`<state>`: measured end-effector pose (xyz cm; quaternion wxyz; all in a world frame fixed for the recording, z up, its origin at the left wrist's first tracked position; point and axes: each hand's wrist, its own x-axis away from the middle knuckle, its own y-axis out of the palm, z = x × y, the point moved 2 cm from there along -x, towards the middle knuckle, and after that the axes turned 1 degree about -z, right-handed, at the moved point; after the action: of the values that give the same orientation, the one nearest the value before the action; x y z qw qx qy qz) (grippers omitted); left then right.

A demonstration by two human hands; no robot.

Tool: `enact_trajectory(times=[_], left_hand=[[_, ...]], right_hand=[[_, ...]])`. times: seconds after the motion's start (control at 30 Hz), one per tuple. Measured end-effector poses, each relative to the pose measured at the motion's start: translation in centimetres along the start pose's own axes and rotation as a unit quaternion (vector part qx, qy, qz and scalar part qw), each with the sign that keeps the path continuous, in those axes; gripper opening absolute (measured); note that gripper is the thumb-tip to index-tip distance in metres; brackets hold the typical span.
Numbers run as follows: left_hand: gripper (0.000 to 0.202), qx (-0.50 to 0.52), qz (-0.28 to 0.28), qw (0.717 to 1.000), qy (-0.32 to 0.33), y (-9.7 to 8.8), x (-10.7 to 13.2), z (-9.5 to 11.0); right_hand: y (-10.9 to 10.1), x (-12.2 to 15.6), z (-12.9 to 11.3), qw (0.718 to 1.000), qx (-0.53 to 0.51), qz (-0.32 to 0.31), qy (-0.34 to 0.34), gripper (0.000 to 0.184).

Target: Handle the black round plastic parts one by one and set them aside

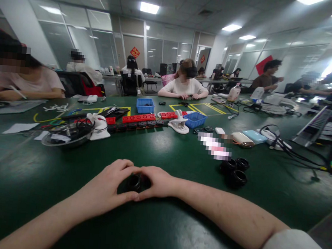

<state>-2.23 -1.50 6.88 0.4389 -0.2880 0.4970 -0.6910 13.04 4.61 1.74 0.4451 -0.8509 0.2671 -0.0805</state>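
Note:
In the head view a small black ring-shaped part [134, 182] is on the green tabletop, framed by both of my hands. My left hand [113, 186] curves round its left side, fingers at the far edge and thumb at the near edge. From the other side, my right hand [157, 183] curls round it in the same way. The fingertips and thumbs of the two hands meet at the part, so some of its rim is hidden. Several similar black rings [239, 177] stand grouped to the right of my right hand.
A clear bowl of dark parts [67, 140], a white clamp [179, 124], red and black strips [139, 118] and blue bins [195, 120] lie farther across the table [156, 229]. At right are a light-blue box [254, 137] and cables [307, 153]. Other people sit around.

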Motion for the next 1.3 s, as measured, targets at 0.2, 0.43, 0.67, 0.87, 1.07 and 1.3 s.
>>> enact_trajectory(times=[0.2,0.43,0.67,0.87,1.07,1.3], left_hand=[[0.041,0.068,-0.069,0.993,0.060,-0.6,-0.3,-1.5],[0.037,0.072,-0.096,0.992,0.049,-0.1,-0.9,-1.4],[0.028,-0.027,0.038,0.996,-0.079,1.9,-0.6,0.7],[0.034,-0.015,0.042,0.999,-0.025,1.2,-0.4,0.4],[0.043,0.033,-0.047,0.996,0.073,0.1,-0.4,-0.8],[0.039,0.019,-0.041,0.997,0.064,0.4,-0.7,0.1]], right_hand=[[-0.7,-0.9,0.6,0.984,-0.164,-0.061,-0.041,0.057],[0.4,-1.2,0.6,0.994,-0.084,-0.071,0.010,0.041],[1.5,-0.2,-0.9,0.975,0.147,0.110,0.126,0.050],[0.6,-0.1,0.1,0.997,0.013,0.064,0.037,0.068],[-0.2,-0.9,1.4,0.988,-0.123,-0.091,-0.014,0.053],[-0.4,-0.7,0.9,0.990,-0.104,-0.092,0.039,0.041]])
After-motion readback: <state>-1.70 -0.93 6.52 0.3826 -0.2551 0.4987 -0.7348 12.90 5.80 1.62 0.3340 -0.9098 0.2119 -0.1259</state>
